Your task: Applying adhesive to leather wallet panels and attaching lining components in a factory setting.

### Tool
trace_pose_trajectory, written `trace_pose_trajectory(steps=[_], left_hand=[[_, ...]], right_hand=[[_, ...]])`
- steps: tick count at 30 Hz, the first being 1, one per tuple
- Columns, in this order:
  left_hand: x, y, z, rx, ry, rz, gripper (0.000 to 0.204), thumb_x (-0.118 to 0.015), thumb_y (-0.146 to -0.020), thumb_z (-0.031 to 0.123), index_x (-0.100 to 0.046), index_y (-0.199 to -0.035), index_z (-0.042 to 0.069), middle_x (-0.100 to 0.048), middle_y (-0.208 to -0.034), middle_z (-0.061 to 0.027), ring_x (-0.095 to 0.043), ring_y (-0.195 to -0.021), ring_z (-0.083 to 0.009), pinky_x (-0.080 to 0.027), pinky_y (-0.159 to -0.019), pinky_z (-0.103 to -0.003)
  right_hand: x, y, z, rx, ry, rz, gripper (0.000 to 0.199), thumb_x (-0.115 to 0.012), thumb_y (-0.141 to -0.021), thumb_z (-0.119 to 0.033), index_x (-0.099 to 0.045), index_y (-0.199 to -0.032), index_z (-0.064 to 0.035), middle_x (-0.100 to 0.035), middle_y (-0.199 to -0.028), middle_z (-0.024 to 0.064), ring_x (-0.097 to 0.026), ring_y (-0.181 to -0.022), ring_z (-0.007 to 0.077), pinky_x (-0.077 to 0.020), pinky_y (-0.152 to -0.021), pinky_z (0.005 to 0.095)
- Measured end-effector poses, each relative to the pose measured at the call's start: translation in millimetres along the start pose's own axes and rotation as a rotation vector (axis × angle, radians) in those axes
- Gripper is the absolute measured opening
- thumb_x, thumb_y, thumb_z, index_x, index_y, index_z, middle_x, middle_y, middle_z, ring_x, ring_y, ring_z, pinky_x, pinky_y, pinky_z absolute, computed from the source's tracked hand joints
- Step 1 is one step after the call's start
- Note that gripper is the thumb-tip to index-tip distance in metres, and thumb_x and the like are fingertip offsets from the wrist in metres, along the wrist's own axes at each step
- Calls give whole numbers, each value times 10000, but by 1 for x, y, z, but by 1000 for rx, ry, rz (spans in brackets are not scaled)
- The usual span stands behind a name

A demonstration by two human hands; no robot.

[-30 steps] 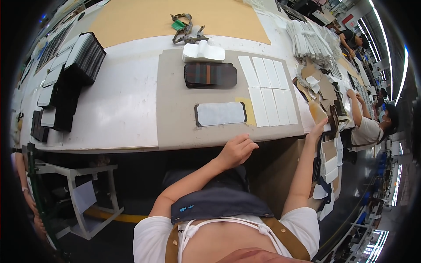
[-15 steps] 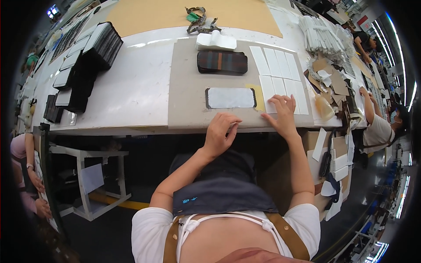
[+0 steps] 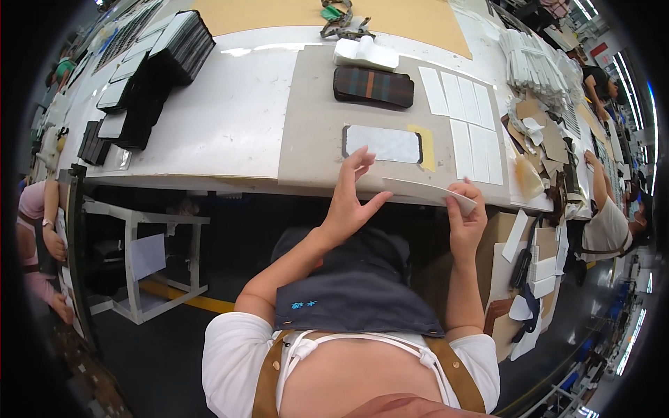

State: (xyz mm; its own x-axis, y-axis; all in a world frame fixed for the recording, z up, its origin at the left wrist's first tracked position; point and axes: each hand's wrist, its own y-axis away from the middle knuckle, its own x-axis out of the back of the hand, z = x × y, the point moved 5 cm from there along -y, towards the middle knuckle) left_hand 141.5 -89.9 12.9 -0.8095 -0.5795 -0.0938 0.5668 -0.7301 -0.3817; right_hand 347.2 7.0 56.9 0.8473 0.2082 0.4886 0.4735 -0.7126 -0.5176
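Note:
My right hand (image 3: 465, 221) pinches one end of a thin white rectangular card (image 3: 431, 190), lifted at a tilt by the front edge of a grey board (image 3: 304, 132). My left hand (image 3: 345, 205) is open with thumb spread, holding nothing; its fingertips overlap the lower edge of a flat white panel (image 3: 385, 141) with dark corners. Whether they touch it I cannot tell. A yellow patch (image 3: 428, 155) shows at the panel's right end. More white cards (image 3: 464, 97) lie in two rows on the board's right side. Beyond the panel sits a stack of dark plaid pieces (image 3: 373, 86).
A white folded pad (image 3: 366, 53) stands behind the plaid stack. Tall stacks of black-edged pieces (image 3: 182, 52) are at the far left. White strips (image 3: 529, 63) and paper scraps (image 3: 533, 129) pile up at right. Co-workers sit at both sides; a white metal frame (image 3: 132, 258) stands lower left.
My right hand has picked up a white card from the near row and drawn it toward me. My left hand has opened and reached up to the panel. The whole view has shifted.

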Motion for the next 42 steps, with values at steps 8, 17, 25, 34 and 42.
trace_pose_trajectory(steps=[8, 17, 25, 34, 42], left_hand=[[32, -15, -22, 419, 262, -186, 202, -672, -976, 130, -635, -1142, 20, -652, -1047, -8, -589, -1005, -82, -463, -921, -252], [42, -30, -37, 417, 73, -153, 278, -681, -975, 190, -637, -1181, 10, -668, -1122, -53, -597, -1047, -115, -466, -935, -283], [66, -56, -33, -115, -844, -111, 272, -682, -909, 151, -679, -1174, 87, -552, -1272, -142, -448, -1241, -354, -355, -1071, -457], [56, -54, -31, -165, -1013, -242, 233, -721, -889, 235, -713, -1121, 213, -500, -1359, -114, -375, -1358, -358, -316, -1107, -493], [55, -53, -30, -162, -1022, -250, 177, -728, -885, 257, -703, -1050, 199, -483, -1386, -105, -350, -1391, -352, -304, -1120, -493]], right_hand=[[-50, -20, 6, -119, -282, 38, 638, -772, -861, -97, -426, -1396, -57, -527, -1322, 98, -474, -1267, 201, -301, -1143, 411], [-64, -55, -18, 301, 328, -282, 630, -839, -745, -229, -597, -1306, -76, -616, -1206, 61, -536, -1186, 271, -134, -1205, 537], [-69, -101, 53, 190, 266, -343, 540, -832, -757, -250, -636, -1236, -93, -614, -1212, 73, -535, -1196, 281, -154, -1205, 541], [-71, -108, 78, 62, 165, -367, 498, -808, -803, -258, -634, -1242, -100, -605, -1253, 81, -531, -1242, 282, -152, -1216, 553], [-83, -104, 60, 139, 222, -497, 497, -814, -783, -263, -630, -1211, -90, -619, -1195, 76, -553, -1212, 266, -165, -1200, 552]])
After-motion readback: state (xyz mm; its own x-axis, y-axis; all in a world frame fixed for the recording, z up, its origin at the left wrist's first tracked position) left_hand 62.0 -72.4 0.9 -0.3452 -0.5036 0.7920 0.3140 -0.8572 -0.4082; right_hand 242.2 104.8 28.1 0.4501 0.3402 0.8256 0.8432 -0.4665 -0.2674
